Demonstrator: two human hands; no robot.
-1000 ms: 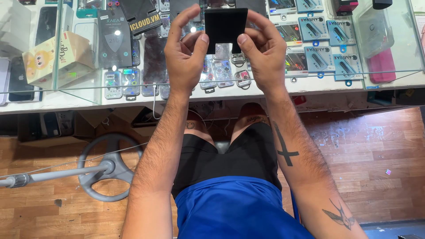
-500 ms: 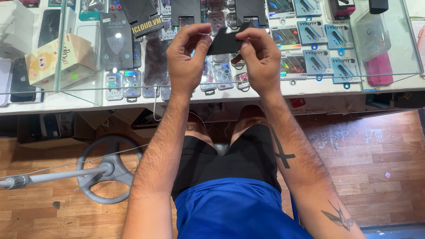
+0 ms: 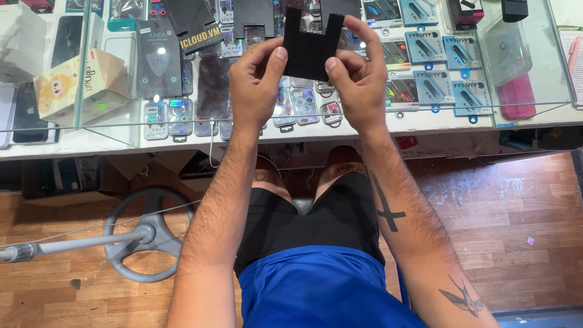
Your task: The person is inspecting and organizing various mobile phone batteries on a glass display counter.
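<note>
Wearing a blue shirt (image 3: 316,291) and black shorts (image 3: 316,222); bare forearms, with cross tattoo (image 3: 387,203) and swallow tattoo (image 3: 463,296) on the right.

I hold a flat black notched piece (image 3: 310,51) up between both hands, my left hand (image 3: 258,85) pinching its left edge and my right hand (image 3: 358,79) its right. Beneath it lies the glass desk (image 3: 425,121), packed with blue packets (image 3: 434,67). A yellow box (image 3: 79,85) sits far left.

Glass counter (image 3: 425,124) displays packaged accessories (image 3: 434,91); stand base (image 3: 149,234) below.
</note>
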